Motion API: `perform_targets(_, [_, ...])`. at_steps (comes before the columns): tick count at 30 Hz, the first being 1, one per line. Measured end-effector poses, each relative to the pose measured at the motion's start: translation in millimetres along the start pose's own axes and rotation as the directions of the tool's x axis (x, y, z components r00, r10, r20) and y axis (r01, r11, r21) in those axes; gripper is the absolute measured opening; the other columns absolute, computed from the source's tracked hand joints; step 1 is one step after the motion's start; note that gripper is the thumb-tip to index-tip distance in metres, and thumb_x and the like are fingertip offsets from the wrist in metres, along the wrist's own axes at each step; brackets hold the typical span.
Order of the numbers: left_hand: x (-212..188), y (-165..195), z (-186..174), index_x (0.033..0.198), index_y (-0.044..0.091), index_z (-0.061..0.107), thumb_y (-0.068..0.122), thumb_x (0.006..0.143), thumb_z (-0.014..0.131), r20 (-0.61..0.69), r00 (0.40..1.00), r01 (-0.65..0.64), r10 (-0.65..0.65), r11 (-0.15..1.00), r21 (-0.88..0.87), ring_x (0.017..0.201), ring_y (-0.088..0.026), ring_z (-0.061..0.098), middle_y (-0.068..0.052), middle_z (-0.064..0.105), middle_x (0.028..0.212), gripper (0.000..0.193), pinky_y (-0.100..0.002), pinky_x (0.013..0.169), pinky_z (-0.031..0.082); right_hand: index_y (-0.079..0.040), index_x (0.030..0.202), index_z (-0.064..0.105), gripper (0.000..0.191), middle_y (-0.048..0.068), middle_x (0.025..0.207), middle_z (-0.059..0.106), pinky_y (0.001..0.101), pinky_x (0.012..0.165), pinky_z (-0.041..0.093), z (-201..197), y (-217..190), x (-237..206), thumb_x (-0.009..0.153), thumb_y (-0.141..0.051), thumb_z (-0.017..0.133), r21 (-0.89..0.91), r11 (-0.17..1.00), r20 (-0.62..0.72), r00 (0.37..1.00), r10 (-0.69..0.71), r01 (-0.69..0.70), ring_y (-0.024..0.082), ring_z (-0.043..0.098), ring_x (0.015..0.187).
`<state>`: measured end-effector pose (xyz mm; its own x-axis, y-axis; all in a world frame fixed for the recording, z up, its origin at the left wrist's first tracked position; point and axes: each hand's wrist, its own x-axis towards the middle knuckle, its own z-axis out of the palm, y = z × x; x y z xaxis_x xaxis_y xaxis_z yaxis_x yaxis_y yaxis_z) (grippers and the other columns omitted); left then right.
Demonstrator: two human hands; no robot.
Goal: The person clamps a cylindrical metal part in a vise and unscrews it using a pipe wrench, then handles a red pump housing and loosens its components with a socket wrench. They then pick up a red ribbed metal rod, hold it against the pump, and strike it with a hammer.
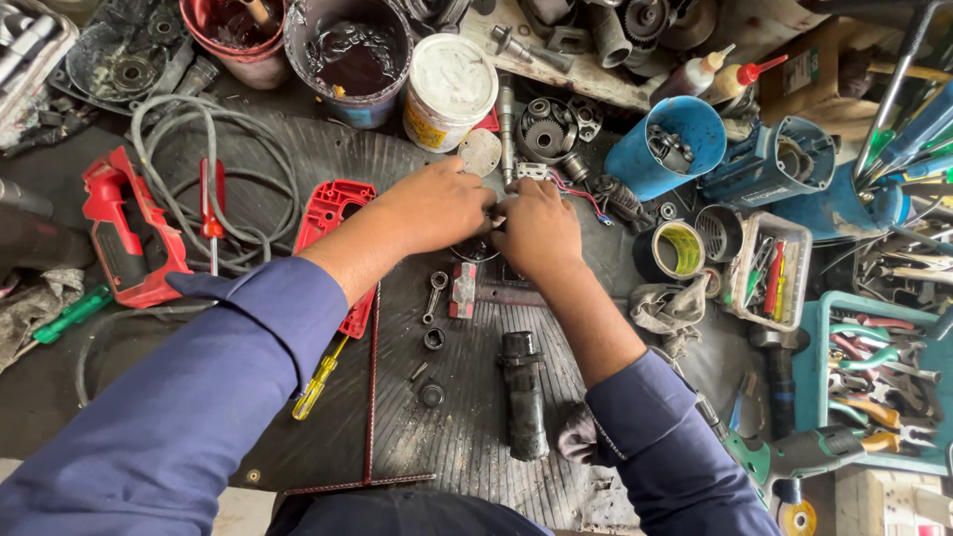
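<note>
Both hands are bunched together over the middle of the black ribbed mat (467,437), fingers curled in tight around some small dark metal part (499,211) pinched between them, though honestly the knuckles cover most of it so I can't tell exactly what it is or how each finger sits on it. Left hand (434,206) comes in from the left, right hand (537,230) from the right, thumbs nearly touching, both sleeves dark blue. Just below the hands there's a small hammer (465,291) lying flat, a little wrench (435,296) beside it, and a couple of loose rings. Further down toward the person sits a greasy black cylinder (523,393), lying lengthwise. A red plastic housing half (336,230) lies just under the left forearm, with a yellow-handled screwdriver (320,381) poking out below it. Behind the hands: a white tub (450,89), a grey gear assembly (548,131), a blue motor casing (667,147). Teal tray of pliers (879,372) sits far right
</note>
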<state>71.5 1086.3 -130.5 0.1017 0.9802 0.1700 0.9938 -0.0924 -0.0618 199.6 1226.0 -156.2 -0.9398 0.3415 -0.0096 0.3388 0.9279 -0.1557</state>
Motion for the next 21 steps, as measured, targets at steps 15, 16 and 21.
perform_targets(15, [-55,24,-9,0.118,0.001,0.062,0.011,0.101,0.062,0.087,0.708,-0.194,-0.701,-0.311,-0.930,0.106,-0.019,0.072,-0.012,0.070,0.117,0.020,-0.036,0.096,0.062,-0.003,0.098,0.063,0.013,0.018,0.112,0.073,0.0429,0.083,0.060,-13,35,-17,0.091,-0.009,0.072,0.972,0.193,0.118,0.988,0.103,-0.136,0.028,0.071,0.096])
perform_targets(16, [-65,35,-10,0.118,0.000,0.061,0.011,0.101,0.062,0.186,0.687,-0.176,-0.702,-0.409,-0.895,0.103,-0.019,0.072,-0.012,0.070,0.115,0.021,-0.038,0.094,0.062,-0.004,0.101,0.058,0.015,0.020,0.106,0.073,0.0432,0.079,0.060,-10,38,-15,0.092,-0.007,0.070,0.982,0.022,0.184,0.976,0.112,-0.188,0.027,0.072,0.092])
perform_targets(21, [-128,108,-7,0.126,0.001,0.060,0.015,0.101,0.056,0.489,0.648,-0.185,-0.584,-0.743,-0.643,0.092,-0.020,0.068,-0.009,0.068,0.106,0.029,-0.041,0.086,0.060,-0.008,0.109,0.057,0.014,0.008,0.089,0.063,0.0373,0.067,0.052,0,29,-8,0.096,-0.011,0.063,0.919,-0.186,0.350,0.937,-0.017,-0.347,0.021,0.061,0.077])
